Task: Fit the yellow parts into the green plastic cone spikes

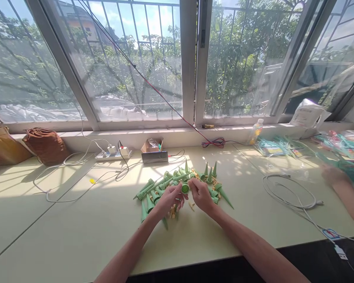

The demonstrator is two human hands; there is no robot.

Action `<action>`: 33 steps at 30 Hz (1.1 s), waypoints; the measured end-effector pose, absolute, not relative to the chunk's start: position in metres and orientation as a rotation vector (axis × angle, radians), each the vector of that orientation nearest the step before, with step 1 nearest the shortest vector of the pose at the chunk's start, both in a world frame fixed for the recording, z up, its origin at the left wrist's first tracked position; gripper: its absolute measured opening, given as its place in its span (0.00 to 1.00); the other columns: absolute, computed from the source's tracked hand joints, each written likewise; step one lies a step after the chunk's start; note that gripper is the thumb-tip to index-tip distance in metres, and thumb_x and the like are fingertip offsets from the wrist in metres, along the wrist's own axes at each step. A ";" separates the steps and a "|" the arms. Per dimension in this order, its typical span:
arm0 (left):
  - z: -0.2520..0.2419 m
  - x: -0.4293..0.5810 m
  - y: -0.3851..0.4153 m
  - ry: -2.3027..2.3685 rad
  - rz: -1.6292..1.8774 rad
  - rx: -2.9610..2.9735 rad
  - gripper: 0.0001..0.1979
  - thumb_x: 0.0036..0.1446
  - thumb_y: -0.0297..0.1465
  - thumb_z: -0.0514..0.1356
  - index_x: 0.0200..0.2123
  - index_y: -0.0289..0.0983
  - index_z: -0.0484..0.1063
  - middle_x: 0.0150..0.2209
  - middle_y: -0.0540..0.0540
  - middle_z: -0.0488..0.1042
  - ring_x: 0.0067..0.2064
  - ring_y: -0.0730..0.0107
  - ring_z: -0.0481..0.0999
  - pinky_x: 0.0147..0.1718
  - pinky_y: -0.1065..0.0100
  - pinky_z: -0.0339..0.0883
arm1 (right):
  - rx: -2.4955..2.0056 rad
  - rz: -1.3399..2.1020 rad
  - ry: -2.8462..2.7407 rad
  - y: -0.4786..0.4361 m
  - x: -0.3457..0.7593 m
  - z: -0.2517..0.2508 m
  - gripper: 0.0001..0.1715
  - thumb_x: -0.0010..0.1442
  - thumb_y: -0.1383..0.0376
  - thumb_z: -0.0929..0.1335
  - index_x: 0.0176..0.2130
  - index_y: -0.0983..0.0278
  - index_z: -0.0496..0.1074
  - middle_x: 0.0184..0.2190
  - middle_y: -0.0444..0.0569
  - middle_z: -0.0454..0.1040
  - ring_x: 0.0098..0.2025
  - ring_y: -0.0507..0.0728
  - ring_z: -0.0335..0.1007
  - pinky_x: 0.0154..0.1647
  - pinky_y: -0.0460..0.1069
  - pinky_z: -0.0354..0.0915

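Note:
Fingers of my left hand [173, 197] are wrapped round a green plastic plant watering spike [185, 188], its round open end turned toward me. My right hand [201, 193] is closed in a pinch against the right side of that end; whatever is between its fingertips is hidden. Behind and around both hands lies a heap of green spikes [150, 202], some on their sides. Several stand point up, such as one spike [214, 169] at the back right. Small yellow plastic pieces [191, 206] are scattered among them and just below my hands.
Along the windowsill are a power strip [113, 155], a small open box [152, 146], coiled wires [214, 142] and a bottle [256, 131]. A white cable [279, 191] loops at right. Another person's hand [336, 175] reaches in beside teal packaged items [352, 171]. A brown bag [47, 145] stands left.

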State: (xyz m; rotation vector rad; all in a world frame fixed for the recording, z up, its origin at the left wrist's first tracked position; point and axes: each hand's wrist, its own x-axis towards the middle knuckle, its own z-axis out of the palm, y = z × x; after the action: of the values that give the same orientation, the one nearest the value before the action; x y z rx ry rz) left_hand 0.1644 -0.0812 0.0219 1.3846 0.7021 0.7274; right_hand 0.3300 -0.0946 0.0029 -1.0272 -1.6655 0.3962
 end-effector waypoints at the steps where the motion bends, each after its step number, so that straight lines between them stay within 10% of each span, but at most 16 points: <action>1: 0.022 0.164 -0.081 0.700 0.725 1.404 0.28 0.61 0.52 0.53 0.28 0.31 0.73 0.19 0.47 0.70 0.18 0.76 0.66 0.16 0.74 0.60 | -1.024 0.397 -1.664 -0.095 0.330 0.003 0.22 0.69 0.58 0.57 0.24 0.61 0.51 0.19 0.38 0.52 0.22 0.49 0.47 0.25 0.46 0.47; 33: 0.018 0.160 -0.084 0.905 0.927 2.259 0.09 0.62 0.38 0.56 0.39 0.38 0.68 0.38 0.45 0.68 0.33 0.68 0.70 0.27 0.71 0.64 | -1.033 0.397 -1.681 -0.091 0.332 0.001 0.21 0.69 0.59 0.57 0.25 0.61 0.49 0.19 0.38 0.49 0.21 0.50 0.44 0.24 0.47 0.45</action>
State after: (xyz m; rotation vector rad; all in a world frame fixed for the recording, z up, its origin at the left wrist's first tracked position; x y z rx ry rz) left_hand 0.1603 -0.0840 0.0185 2.2589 0.9046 0.9267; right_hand 0.3322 -0.0912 0.0010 -1.0325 -1.6813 0.3974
